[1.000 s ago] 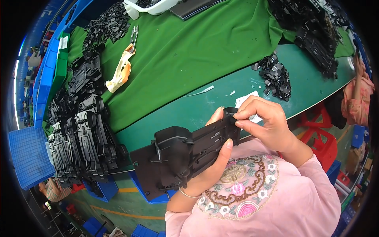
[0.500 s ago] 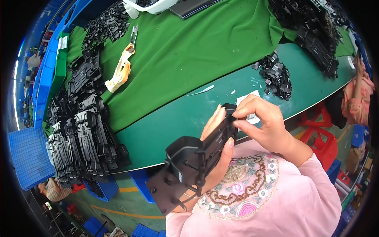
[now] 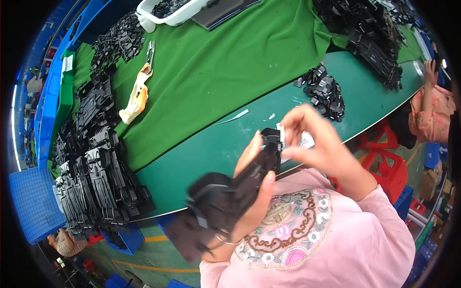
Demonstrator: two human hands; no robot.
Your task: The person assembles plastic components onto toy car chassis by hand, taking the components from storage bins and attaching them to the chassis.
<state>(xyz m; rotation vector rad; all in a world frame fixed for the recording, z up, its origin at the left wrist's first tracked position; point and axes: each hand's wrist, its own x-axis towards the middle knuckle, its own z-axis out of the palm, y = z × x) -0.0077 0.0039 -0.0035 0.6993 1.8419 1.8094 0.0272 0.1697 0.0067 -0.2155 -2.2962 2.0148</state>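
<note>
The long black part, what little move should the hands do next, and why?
Maybe steady the long black part with the left hand, which grips it: its lower end looks blurred, and the right hand is beside its upper end, thumb and fingers apart.

Green floor (image 3: 144,252) marked with yellow lines (image 3: 156,238). Tabletop (image 3: 365,84) dark green, pale-edged, partly draped in brighter green cloth (image 3: 230,53). Red plastic stools (image 3: 391,175) near its right side. Bright strip light (image 3: 14,129) at far left. Blue bin (image 3: 432,154), cardboard box (image 3: 428,188) at far right.
</note>
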